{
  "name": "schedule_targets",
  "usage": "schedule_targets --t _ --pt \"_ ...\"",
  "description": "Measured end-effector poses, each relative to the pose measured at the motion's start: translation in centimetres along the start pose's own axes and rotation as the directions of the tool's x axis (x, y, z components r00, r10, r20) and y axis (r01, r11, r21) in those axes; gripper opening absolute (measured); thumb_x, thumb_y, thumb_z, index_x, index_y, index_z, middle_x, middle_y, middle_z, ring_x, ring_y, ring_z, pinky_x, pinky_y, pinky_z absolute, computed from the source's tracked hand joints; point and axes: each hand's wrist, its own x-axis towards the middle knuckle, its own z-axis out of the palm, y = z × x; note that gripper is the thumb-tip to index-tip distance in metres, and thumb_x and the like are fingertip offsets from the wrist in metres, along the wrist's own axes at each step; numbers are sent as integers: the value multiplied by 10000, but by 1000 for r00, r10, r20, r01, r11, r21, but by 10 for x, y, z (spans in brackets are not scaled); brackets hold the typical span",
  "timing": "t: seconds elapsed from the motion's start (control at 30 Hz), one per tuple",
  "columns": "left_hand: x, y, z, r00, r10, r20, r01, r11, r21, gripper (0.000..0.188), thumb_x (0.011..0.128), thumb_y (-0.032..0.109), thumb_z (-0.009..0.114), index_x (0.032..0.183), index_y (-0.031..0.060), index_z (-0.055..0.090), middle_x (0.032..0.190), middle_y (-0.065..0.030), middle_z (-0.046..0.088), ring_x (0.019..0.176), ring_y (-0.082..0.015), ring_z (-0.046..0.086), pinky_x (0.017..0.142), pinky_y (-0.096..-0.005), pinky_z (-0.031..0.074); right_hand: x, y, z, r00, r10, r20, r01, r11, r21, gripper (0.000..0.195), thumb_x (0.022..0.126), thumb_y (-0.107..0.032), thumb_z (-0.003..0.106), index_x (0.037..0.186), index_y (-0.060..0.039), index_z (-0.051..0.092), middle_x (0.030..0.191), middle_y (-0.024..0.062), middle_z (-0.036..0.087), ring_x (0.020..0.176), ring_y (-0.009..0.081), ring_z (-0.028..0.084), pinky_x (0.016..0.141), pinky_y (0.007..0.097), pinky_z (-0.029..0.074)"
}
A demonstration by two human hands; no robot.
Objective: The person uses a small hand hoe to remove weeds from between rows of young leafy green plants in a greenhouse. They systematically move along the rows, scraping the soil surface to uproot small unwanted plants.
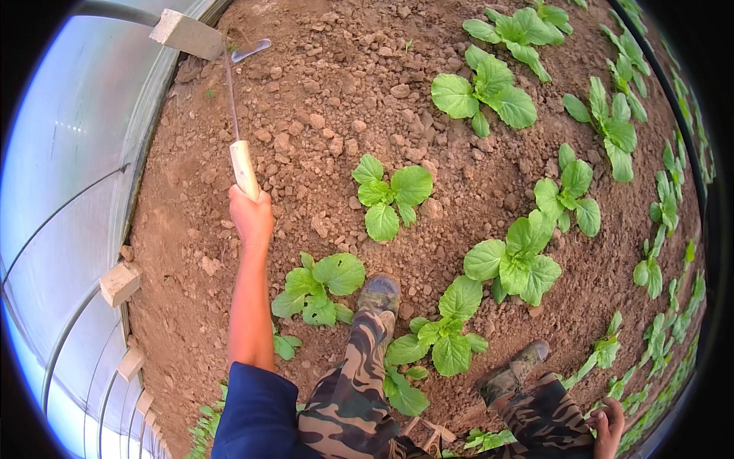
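My left hand (252,215) grips the pale wooden handle of a short-handled hoe (243,169) at the upper left. The hoe's thin metal shaft reaches up past a brick block (188,34), and its curved blade (251,50) is at the soil just right of that block; whether it touches the soil cannot be told. My right hand (608,427) hangs at the lower right beside my camouflage trouser leg, fingers loosely curled and apart, with nothing seen in it. A leafy green seedling (393,195) grows right of my left hand, and another with holed leaves (318,287) stands nearer my left boot.
Bare cloddy soil (321,86) surrounds the hoe. Plastic greenhouse sheeting (74,172), curved hoops and brick blocks (120,284) line the left edge. My boots (379,291) stand among seedlings (450,333). More rows grow at the right, where a dark hose or pipe (659,69) curves past.
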Motion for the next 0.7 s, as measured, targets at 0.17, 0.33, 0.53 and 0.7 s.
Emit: schedule_targets --t 0.17,0.33,0.53,0.7 --pt "81 16 -1 999 27 26 -26 998 -56 343 738 99 666 986 -69 499 858 -236 636 797 -355 650 724 -417 510 4 8 -2 1000 -4 22 3 999 41 432 930 -243 570 1284 0 515 1245 149 550 1115 256 517 943 365 431" --pt "112 22 -15 947 -211 242 260 945 -196 310 743 76 655 978 -68 515 842 -222 637 784 -343 648 719 -423 510 -6 -27 3 986 166 31 -162 879 448 451 922 -223 592 1300 2 493 1246 137 537 1111 241 512 925 358 449" --pt "51 -7 -25 999 13 -50 1 964 268 336 773 137 672 985 -37 478 899 -251 628 830 -394 631 753 -451 495 1 -13 2 996 81 -26 -74 978 194 421 921 -232 587 1267 1 528 1224 143 563 1113 239 519 940 356 430" --pt "44 5 -15 998 51 -48 -47 995 85 323 768 135 670 968 -40 486 900 -248 624 869 -399 624 789 -454 482 0 -10 2 997 43 -60 -37 993 109 398 922 -241 580 1235 4 557 1196 150 588 1106 238 527 949 354 414"
